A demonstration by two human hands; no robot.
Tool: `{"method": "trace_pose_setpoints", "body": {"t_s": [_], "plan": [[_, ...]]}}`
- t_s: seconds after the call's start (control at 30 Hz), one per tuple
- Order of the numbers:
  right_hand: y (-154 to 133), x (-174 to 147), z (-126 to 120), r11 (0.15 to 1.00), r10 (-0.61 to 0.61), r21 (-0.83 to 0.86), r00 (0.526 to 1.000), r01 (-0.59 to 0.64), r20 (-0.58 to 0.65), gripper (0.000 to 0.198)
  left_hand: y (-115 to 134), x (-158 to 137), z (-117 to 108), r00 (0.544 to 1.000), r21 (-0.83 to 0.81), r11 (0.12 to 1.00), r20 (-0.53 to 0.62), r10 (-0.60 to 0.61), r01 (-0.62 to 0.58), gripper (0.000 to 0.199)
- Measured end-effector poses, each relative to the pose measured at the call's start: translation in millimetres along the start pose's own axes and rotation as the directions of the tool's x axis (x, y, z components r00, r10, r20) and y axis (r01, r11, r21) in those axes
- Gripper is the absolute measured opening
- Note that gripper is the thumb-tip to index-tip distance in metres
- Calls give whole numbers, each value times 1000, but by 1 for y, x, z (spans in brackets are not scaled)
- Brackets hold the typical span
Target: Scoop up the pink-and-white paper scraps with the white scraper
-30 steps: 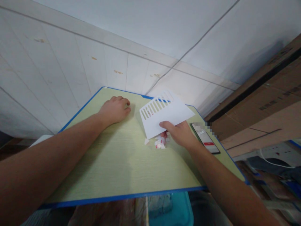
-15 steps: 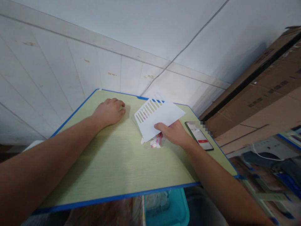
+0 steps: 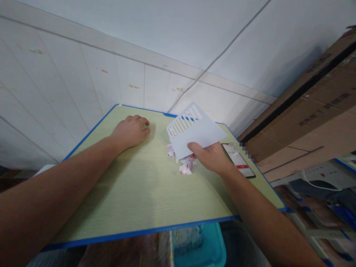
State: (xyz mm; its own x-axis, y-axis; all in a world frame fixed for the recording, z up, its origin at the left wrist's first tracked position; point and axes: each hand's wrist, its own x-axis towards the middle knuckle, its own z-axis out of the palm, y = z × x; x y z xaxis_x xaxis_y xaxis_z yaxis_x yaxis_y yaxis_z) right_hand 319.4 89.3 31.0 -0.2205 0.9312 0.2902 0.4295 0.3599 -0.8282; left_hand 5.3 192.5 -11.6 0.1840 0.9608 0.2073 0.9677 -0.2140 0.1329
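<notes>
My right hand (image 3: pixel 210 157) grips a thin white sheet with a row of slots (image 3: pixel 196 131), thumb on top and fingers beneath. The sheet is tilted above the table, its slotted end pointing away to the left. Below it lie several small crumpled white wrappers with red marks (image 3: pixel 187 167), partly hidden by the sheet. To the left, my left hand (image 3: pixel 130 130) rests on the table top (image 3: pixel 133 193). Its fingers are loosely curled, with a gap between thumb and forefinger and nothing seen in them.
Right of my right hand lies a phone (image 3: pixel 238 160), lit up. Blue edging runs round the table. A turquoise bin (image 3: pixel 213 244) stands below the front edge. Behind are a white wall (image 3: pixel 111 85) with a grey cable (image 3: pixel 219 55), and large cardboard boxes (image 3: pixel 314 118) at right.
My right hand has lifted and tilted the slotted sheet a little to the right, so more of the wrappers under it shows. My left hand has stayed in place.
</notes>
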Motion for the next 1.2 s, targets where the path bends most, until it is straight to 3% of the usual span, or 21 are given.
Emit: {"method": "trace_pose_setpoints", "body": {"t_s": [0.13, 0.33, 0.6, 0.77, 0.83, 1.0, 1.2], "plan": [[0, -1, 3, 999, 37, 34, 999, -37, 7, 14, 2, 0, 0, 1000, -13, 1000, 9, 0, 0, 65], [-2, -6, 13, 987, 89, 122, 983, -109, 160, 18, -3, 2, 4, 1000, 1, 1000, 0, 1, -1, 60], [-2, -6, 14, 984, 109, 129, 989, -123, 104, 22, 0, 0, 1, 1000, -27, 1000, -4, -12, 12, 60], [-4, -10, 16, 987, 71, 116, 949, -111, 308, 31, 1, -1, -2, 1000, -45, 999, 14, 11, -11, 54], [-4, -10, 15, 986, 82, 115, 955, -119, 285, 33, 1, -2, -2, 1000, -59, 998, 15, 13, -12, 54], [0, -7, 12, 982, 141, 114, 985, -152, 96, 29, 0, -1, 0, 1000, -23, 1000, 8, -13, 14, 56], [3, -8, 19, 985, 122, 91, 969, -144, 213, 28, -1, 1, 2, 1000, 2, 1000, 13, -4, 4, 58]]}}
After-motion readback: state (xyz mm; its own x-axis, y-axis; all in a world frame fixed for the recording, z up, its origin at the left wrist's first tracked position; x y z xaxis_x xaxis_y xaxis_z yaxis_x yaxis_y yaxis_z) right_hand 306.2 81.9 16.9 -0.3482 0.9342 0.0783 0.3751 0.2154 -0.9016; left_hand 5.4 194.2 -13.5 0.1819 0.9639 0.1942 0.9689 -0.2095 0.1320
